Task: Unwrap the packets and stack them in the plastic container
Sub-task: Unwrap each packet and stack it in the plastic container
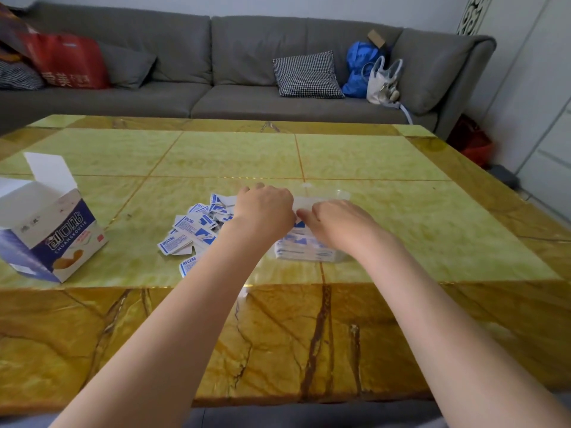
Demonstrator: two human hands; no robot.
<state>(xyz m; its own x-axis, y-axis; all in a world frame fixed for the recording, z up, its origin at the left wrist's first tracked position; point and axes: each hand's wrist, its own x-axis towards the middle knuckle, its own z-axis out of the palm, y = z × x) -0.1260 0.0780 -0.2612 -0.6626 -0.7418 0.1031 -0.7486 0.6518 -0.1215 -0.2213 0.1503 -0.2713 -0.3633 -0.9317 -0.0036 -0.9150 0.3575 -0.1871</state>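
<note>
Both hands (265, 208) (336, 220) over container (340, 194) w/ stacked packets (304, 250), loose wrappers (197, 230) left.

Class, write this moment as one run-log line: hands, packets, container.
left hand: curled over loose packets | right hand: over plastic container | stacked packets: inside | grip: unclear

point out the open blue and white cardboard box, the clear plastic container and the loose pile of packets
blue and white cardboard box (66, 242), head view, front face
clear plastic container (341, 194), head view, far rim
loose pile of packets (191, 230), head view, middle
</note>
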